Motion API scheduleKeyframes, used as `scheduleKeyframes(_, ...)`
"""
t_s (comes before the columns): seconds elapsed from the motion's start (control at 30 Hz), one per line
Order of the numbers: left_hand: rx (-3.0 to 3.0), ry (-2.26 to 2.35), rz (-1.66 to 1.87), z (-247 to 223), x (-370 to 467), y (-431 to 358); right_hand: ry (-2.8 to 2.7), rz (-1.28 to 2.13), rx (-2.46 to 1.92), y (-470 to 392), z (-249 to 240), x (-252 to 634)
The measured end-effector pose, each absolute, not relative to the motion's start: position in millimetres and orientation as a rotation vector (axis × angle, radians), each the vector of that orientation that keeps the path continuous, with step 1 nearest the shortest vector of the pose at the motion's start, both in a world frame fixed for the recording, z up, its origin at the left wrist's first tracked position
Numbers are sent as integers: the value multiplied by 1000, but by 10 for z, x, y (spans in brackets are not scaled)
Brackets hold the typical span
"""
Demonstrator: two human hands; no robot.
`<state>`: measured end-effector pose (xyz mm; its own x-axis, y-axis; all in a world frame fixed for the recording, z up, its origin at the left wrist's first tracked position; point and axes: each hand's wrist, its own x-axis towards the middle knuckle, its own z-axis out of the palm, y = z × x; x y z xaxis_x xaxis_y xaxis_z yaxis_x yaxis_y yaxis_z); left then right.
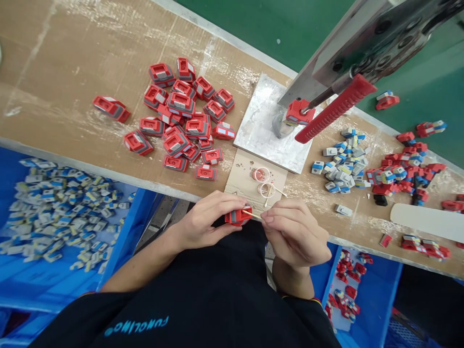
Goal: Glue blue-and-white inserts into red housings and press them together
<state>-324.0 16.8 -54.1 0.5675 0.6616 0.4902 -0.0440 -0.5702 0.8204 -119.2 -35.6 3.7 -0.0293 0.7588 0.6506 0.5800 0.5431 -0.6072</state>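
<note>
Between the fingers and thumb of my left hand [210, 215] is a red toy vehicle body [237, 216] with a grey band, held just off the bench's front edge. My right hand [295, 231] pinches a thin cotton swab [253, 215], whose far tip meets the red toy part. Beyond my hands, a cardboard sheet [241, 171] carries a small round cup of reddish liquid [260, 174]. A second small cup [266, 189] beside it has swabs lying across it.
A press with a red handle [335, 108] rises from a metal plate [259, 121]. Red toy bodies [181, 104] are heaped at left; white-and-blue parts [342, 162] and red assemblies [402, 164] lie right. Blue bins [119, 251] of parts stand below the bench [90, 159].
</note>
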Motion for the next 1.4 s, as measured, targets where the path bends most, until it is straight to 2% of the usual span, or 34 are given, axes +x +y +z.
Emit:
scheduleKeyframes(0.43, 1857, 558, 1060, -665, -3295, 190, -1614, 108, -1239, -270, -66, -899)
scheduleKeyframes(0.73, 1826, 626, 1046, -731, -3297, 214, -2000, 155, -1395, -148, -436, -671)
scheduleKeyframes(1.03, 1896, 601, 1017, -673, -3208, 238, -1624, 94, -1303, -298, -143, -776)
scheduleKeyframes(1.4, 1918, 570, 1010, -622, -3212, 217, -1690, 193, -1187, -245, -116, -1053)
